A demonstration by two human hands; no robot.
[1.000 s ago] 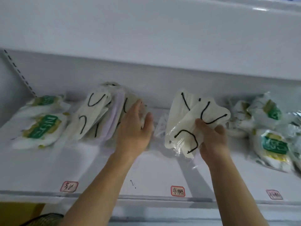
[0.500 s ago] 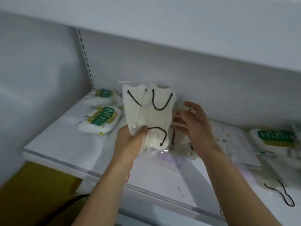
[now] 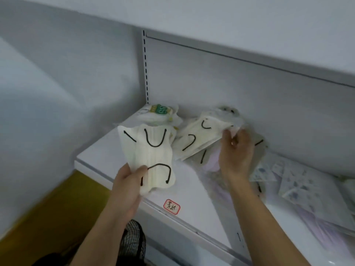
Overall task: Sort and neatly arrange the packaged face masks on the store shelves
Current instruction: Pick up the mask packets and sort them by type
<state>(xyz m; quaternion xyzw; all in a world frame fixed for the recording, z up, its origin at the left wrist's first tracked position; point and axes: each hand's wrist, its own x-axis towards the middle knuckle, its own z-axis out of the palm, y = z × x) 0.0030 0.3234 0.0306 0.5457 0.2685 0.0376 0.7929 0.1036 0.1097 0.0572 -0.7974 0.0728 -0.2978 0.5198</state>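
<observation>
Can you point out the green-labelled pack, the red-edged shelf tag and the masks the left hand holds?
Green-labelled pack [image 3: 161, 111], head view, on its green label.
Red-edged shelf tag [image 3: 171, 206], head view, its middle.
Masks in the left hand [image 3: 151, 158], head view, on the front mask's middle.

Light dim, flat, cool grey on my feed; no hard source visible. Soft shadow under upper shelf [image 3: 249, 25], darkening back panel [image 3: 211, 89]. I see broad diagonal shadow band across left wall [image 3: 48, 73]. Motion blur softens whole frame, worst at right edge, where patterned packets [image 3: 288, 175] smear. Wide-angle bend tilts shelf lines. Faint sheen on lower shelf [image 3: 192, 189] front. Red label [image 3: 171, 206] readable but soft.
</observation>
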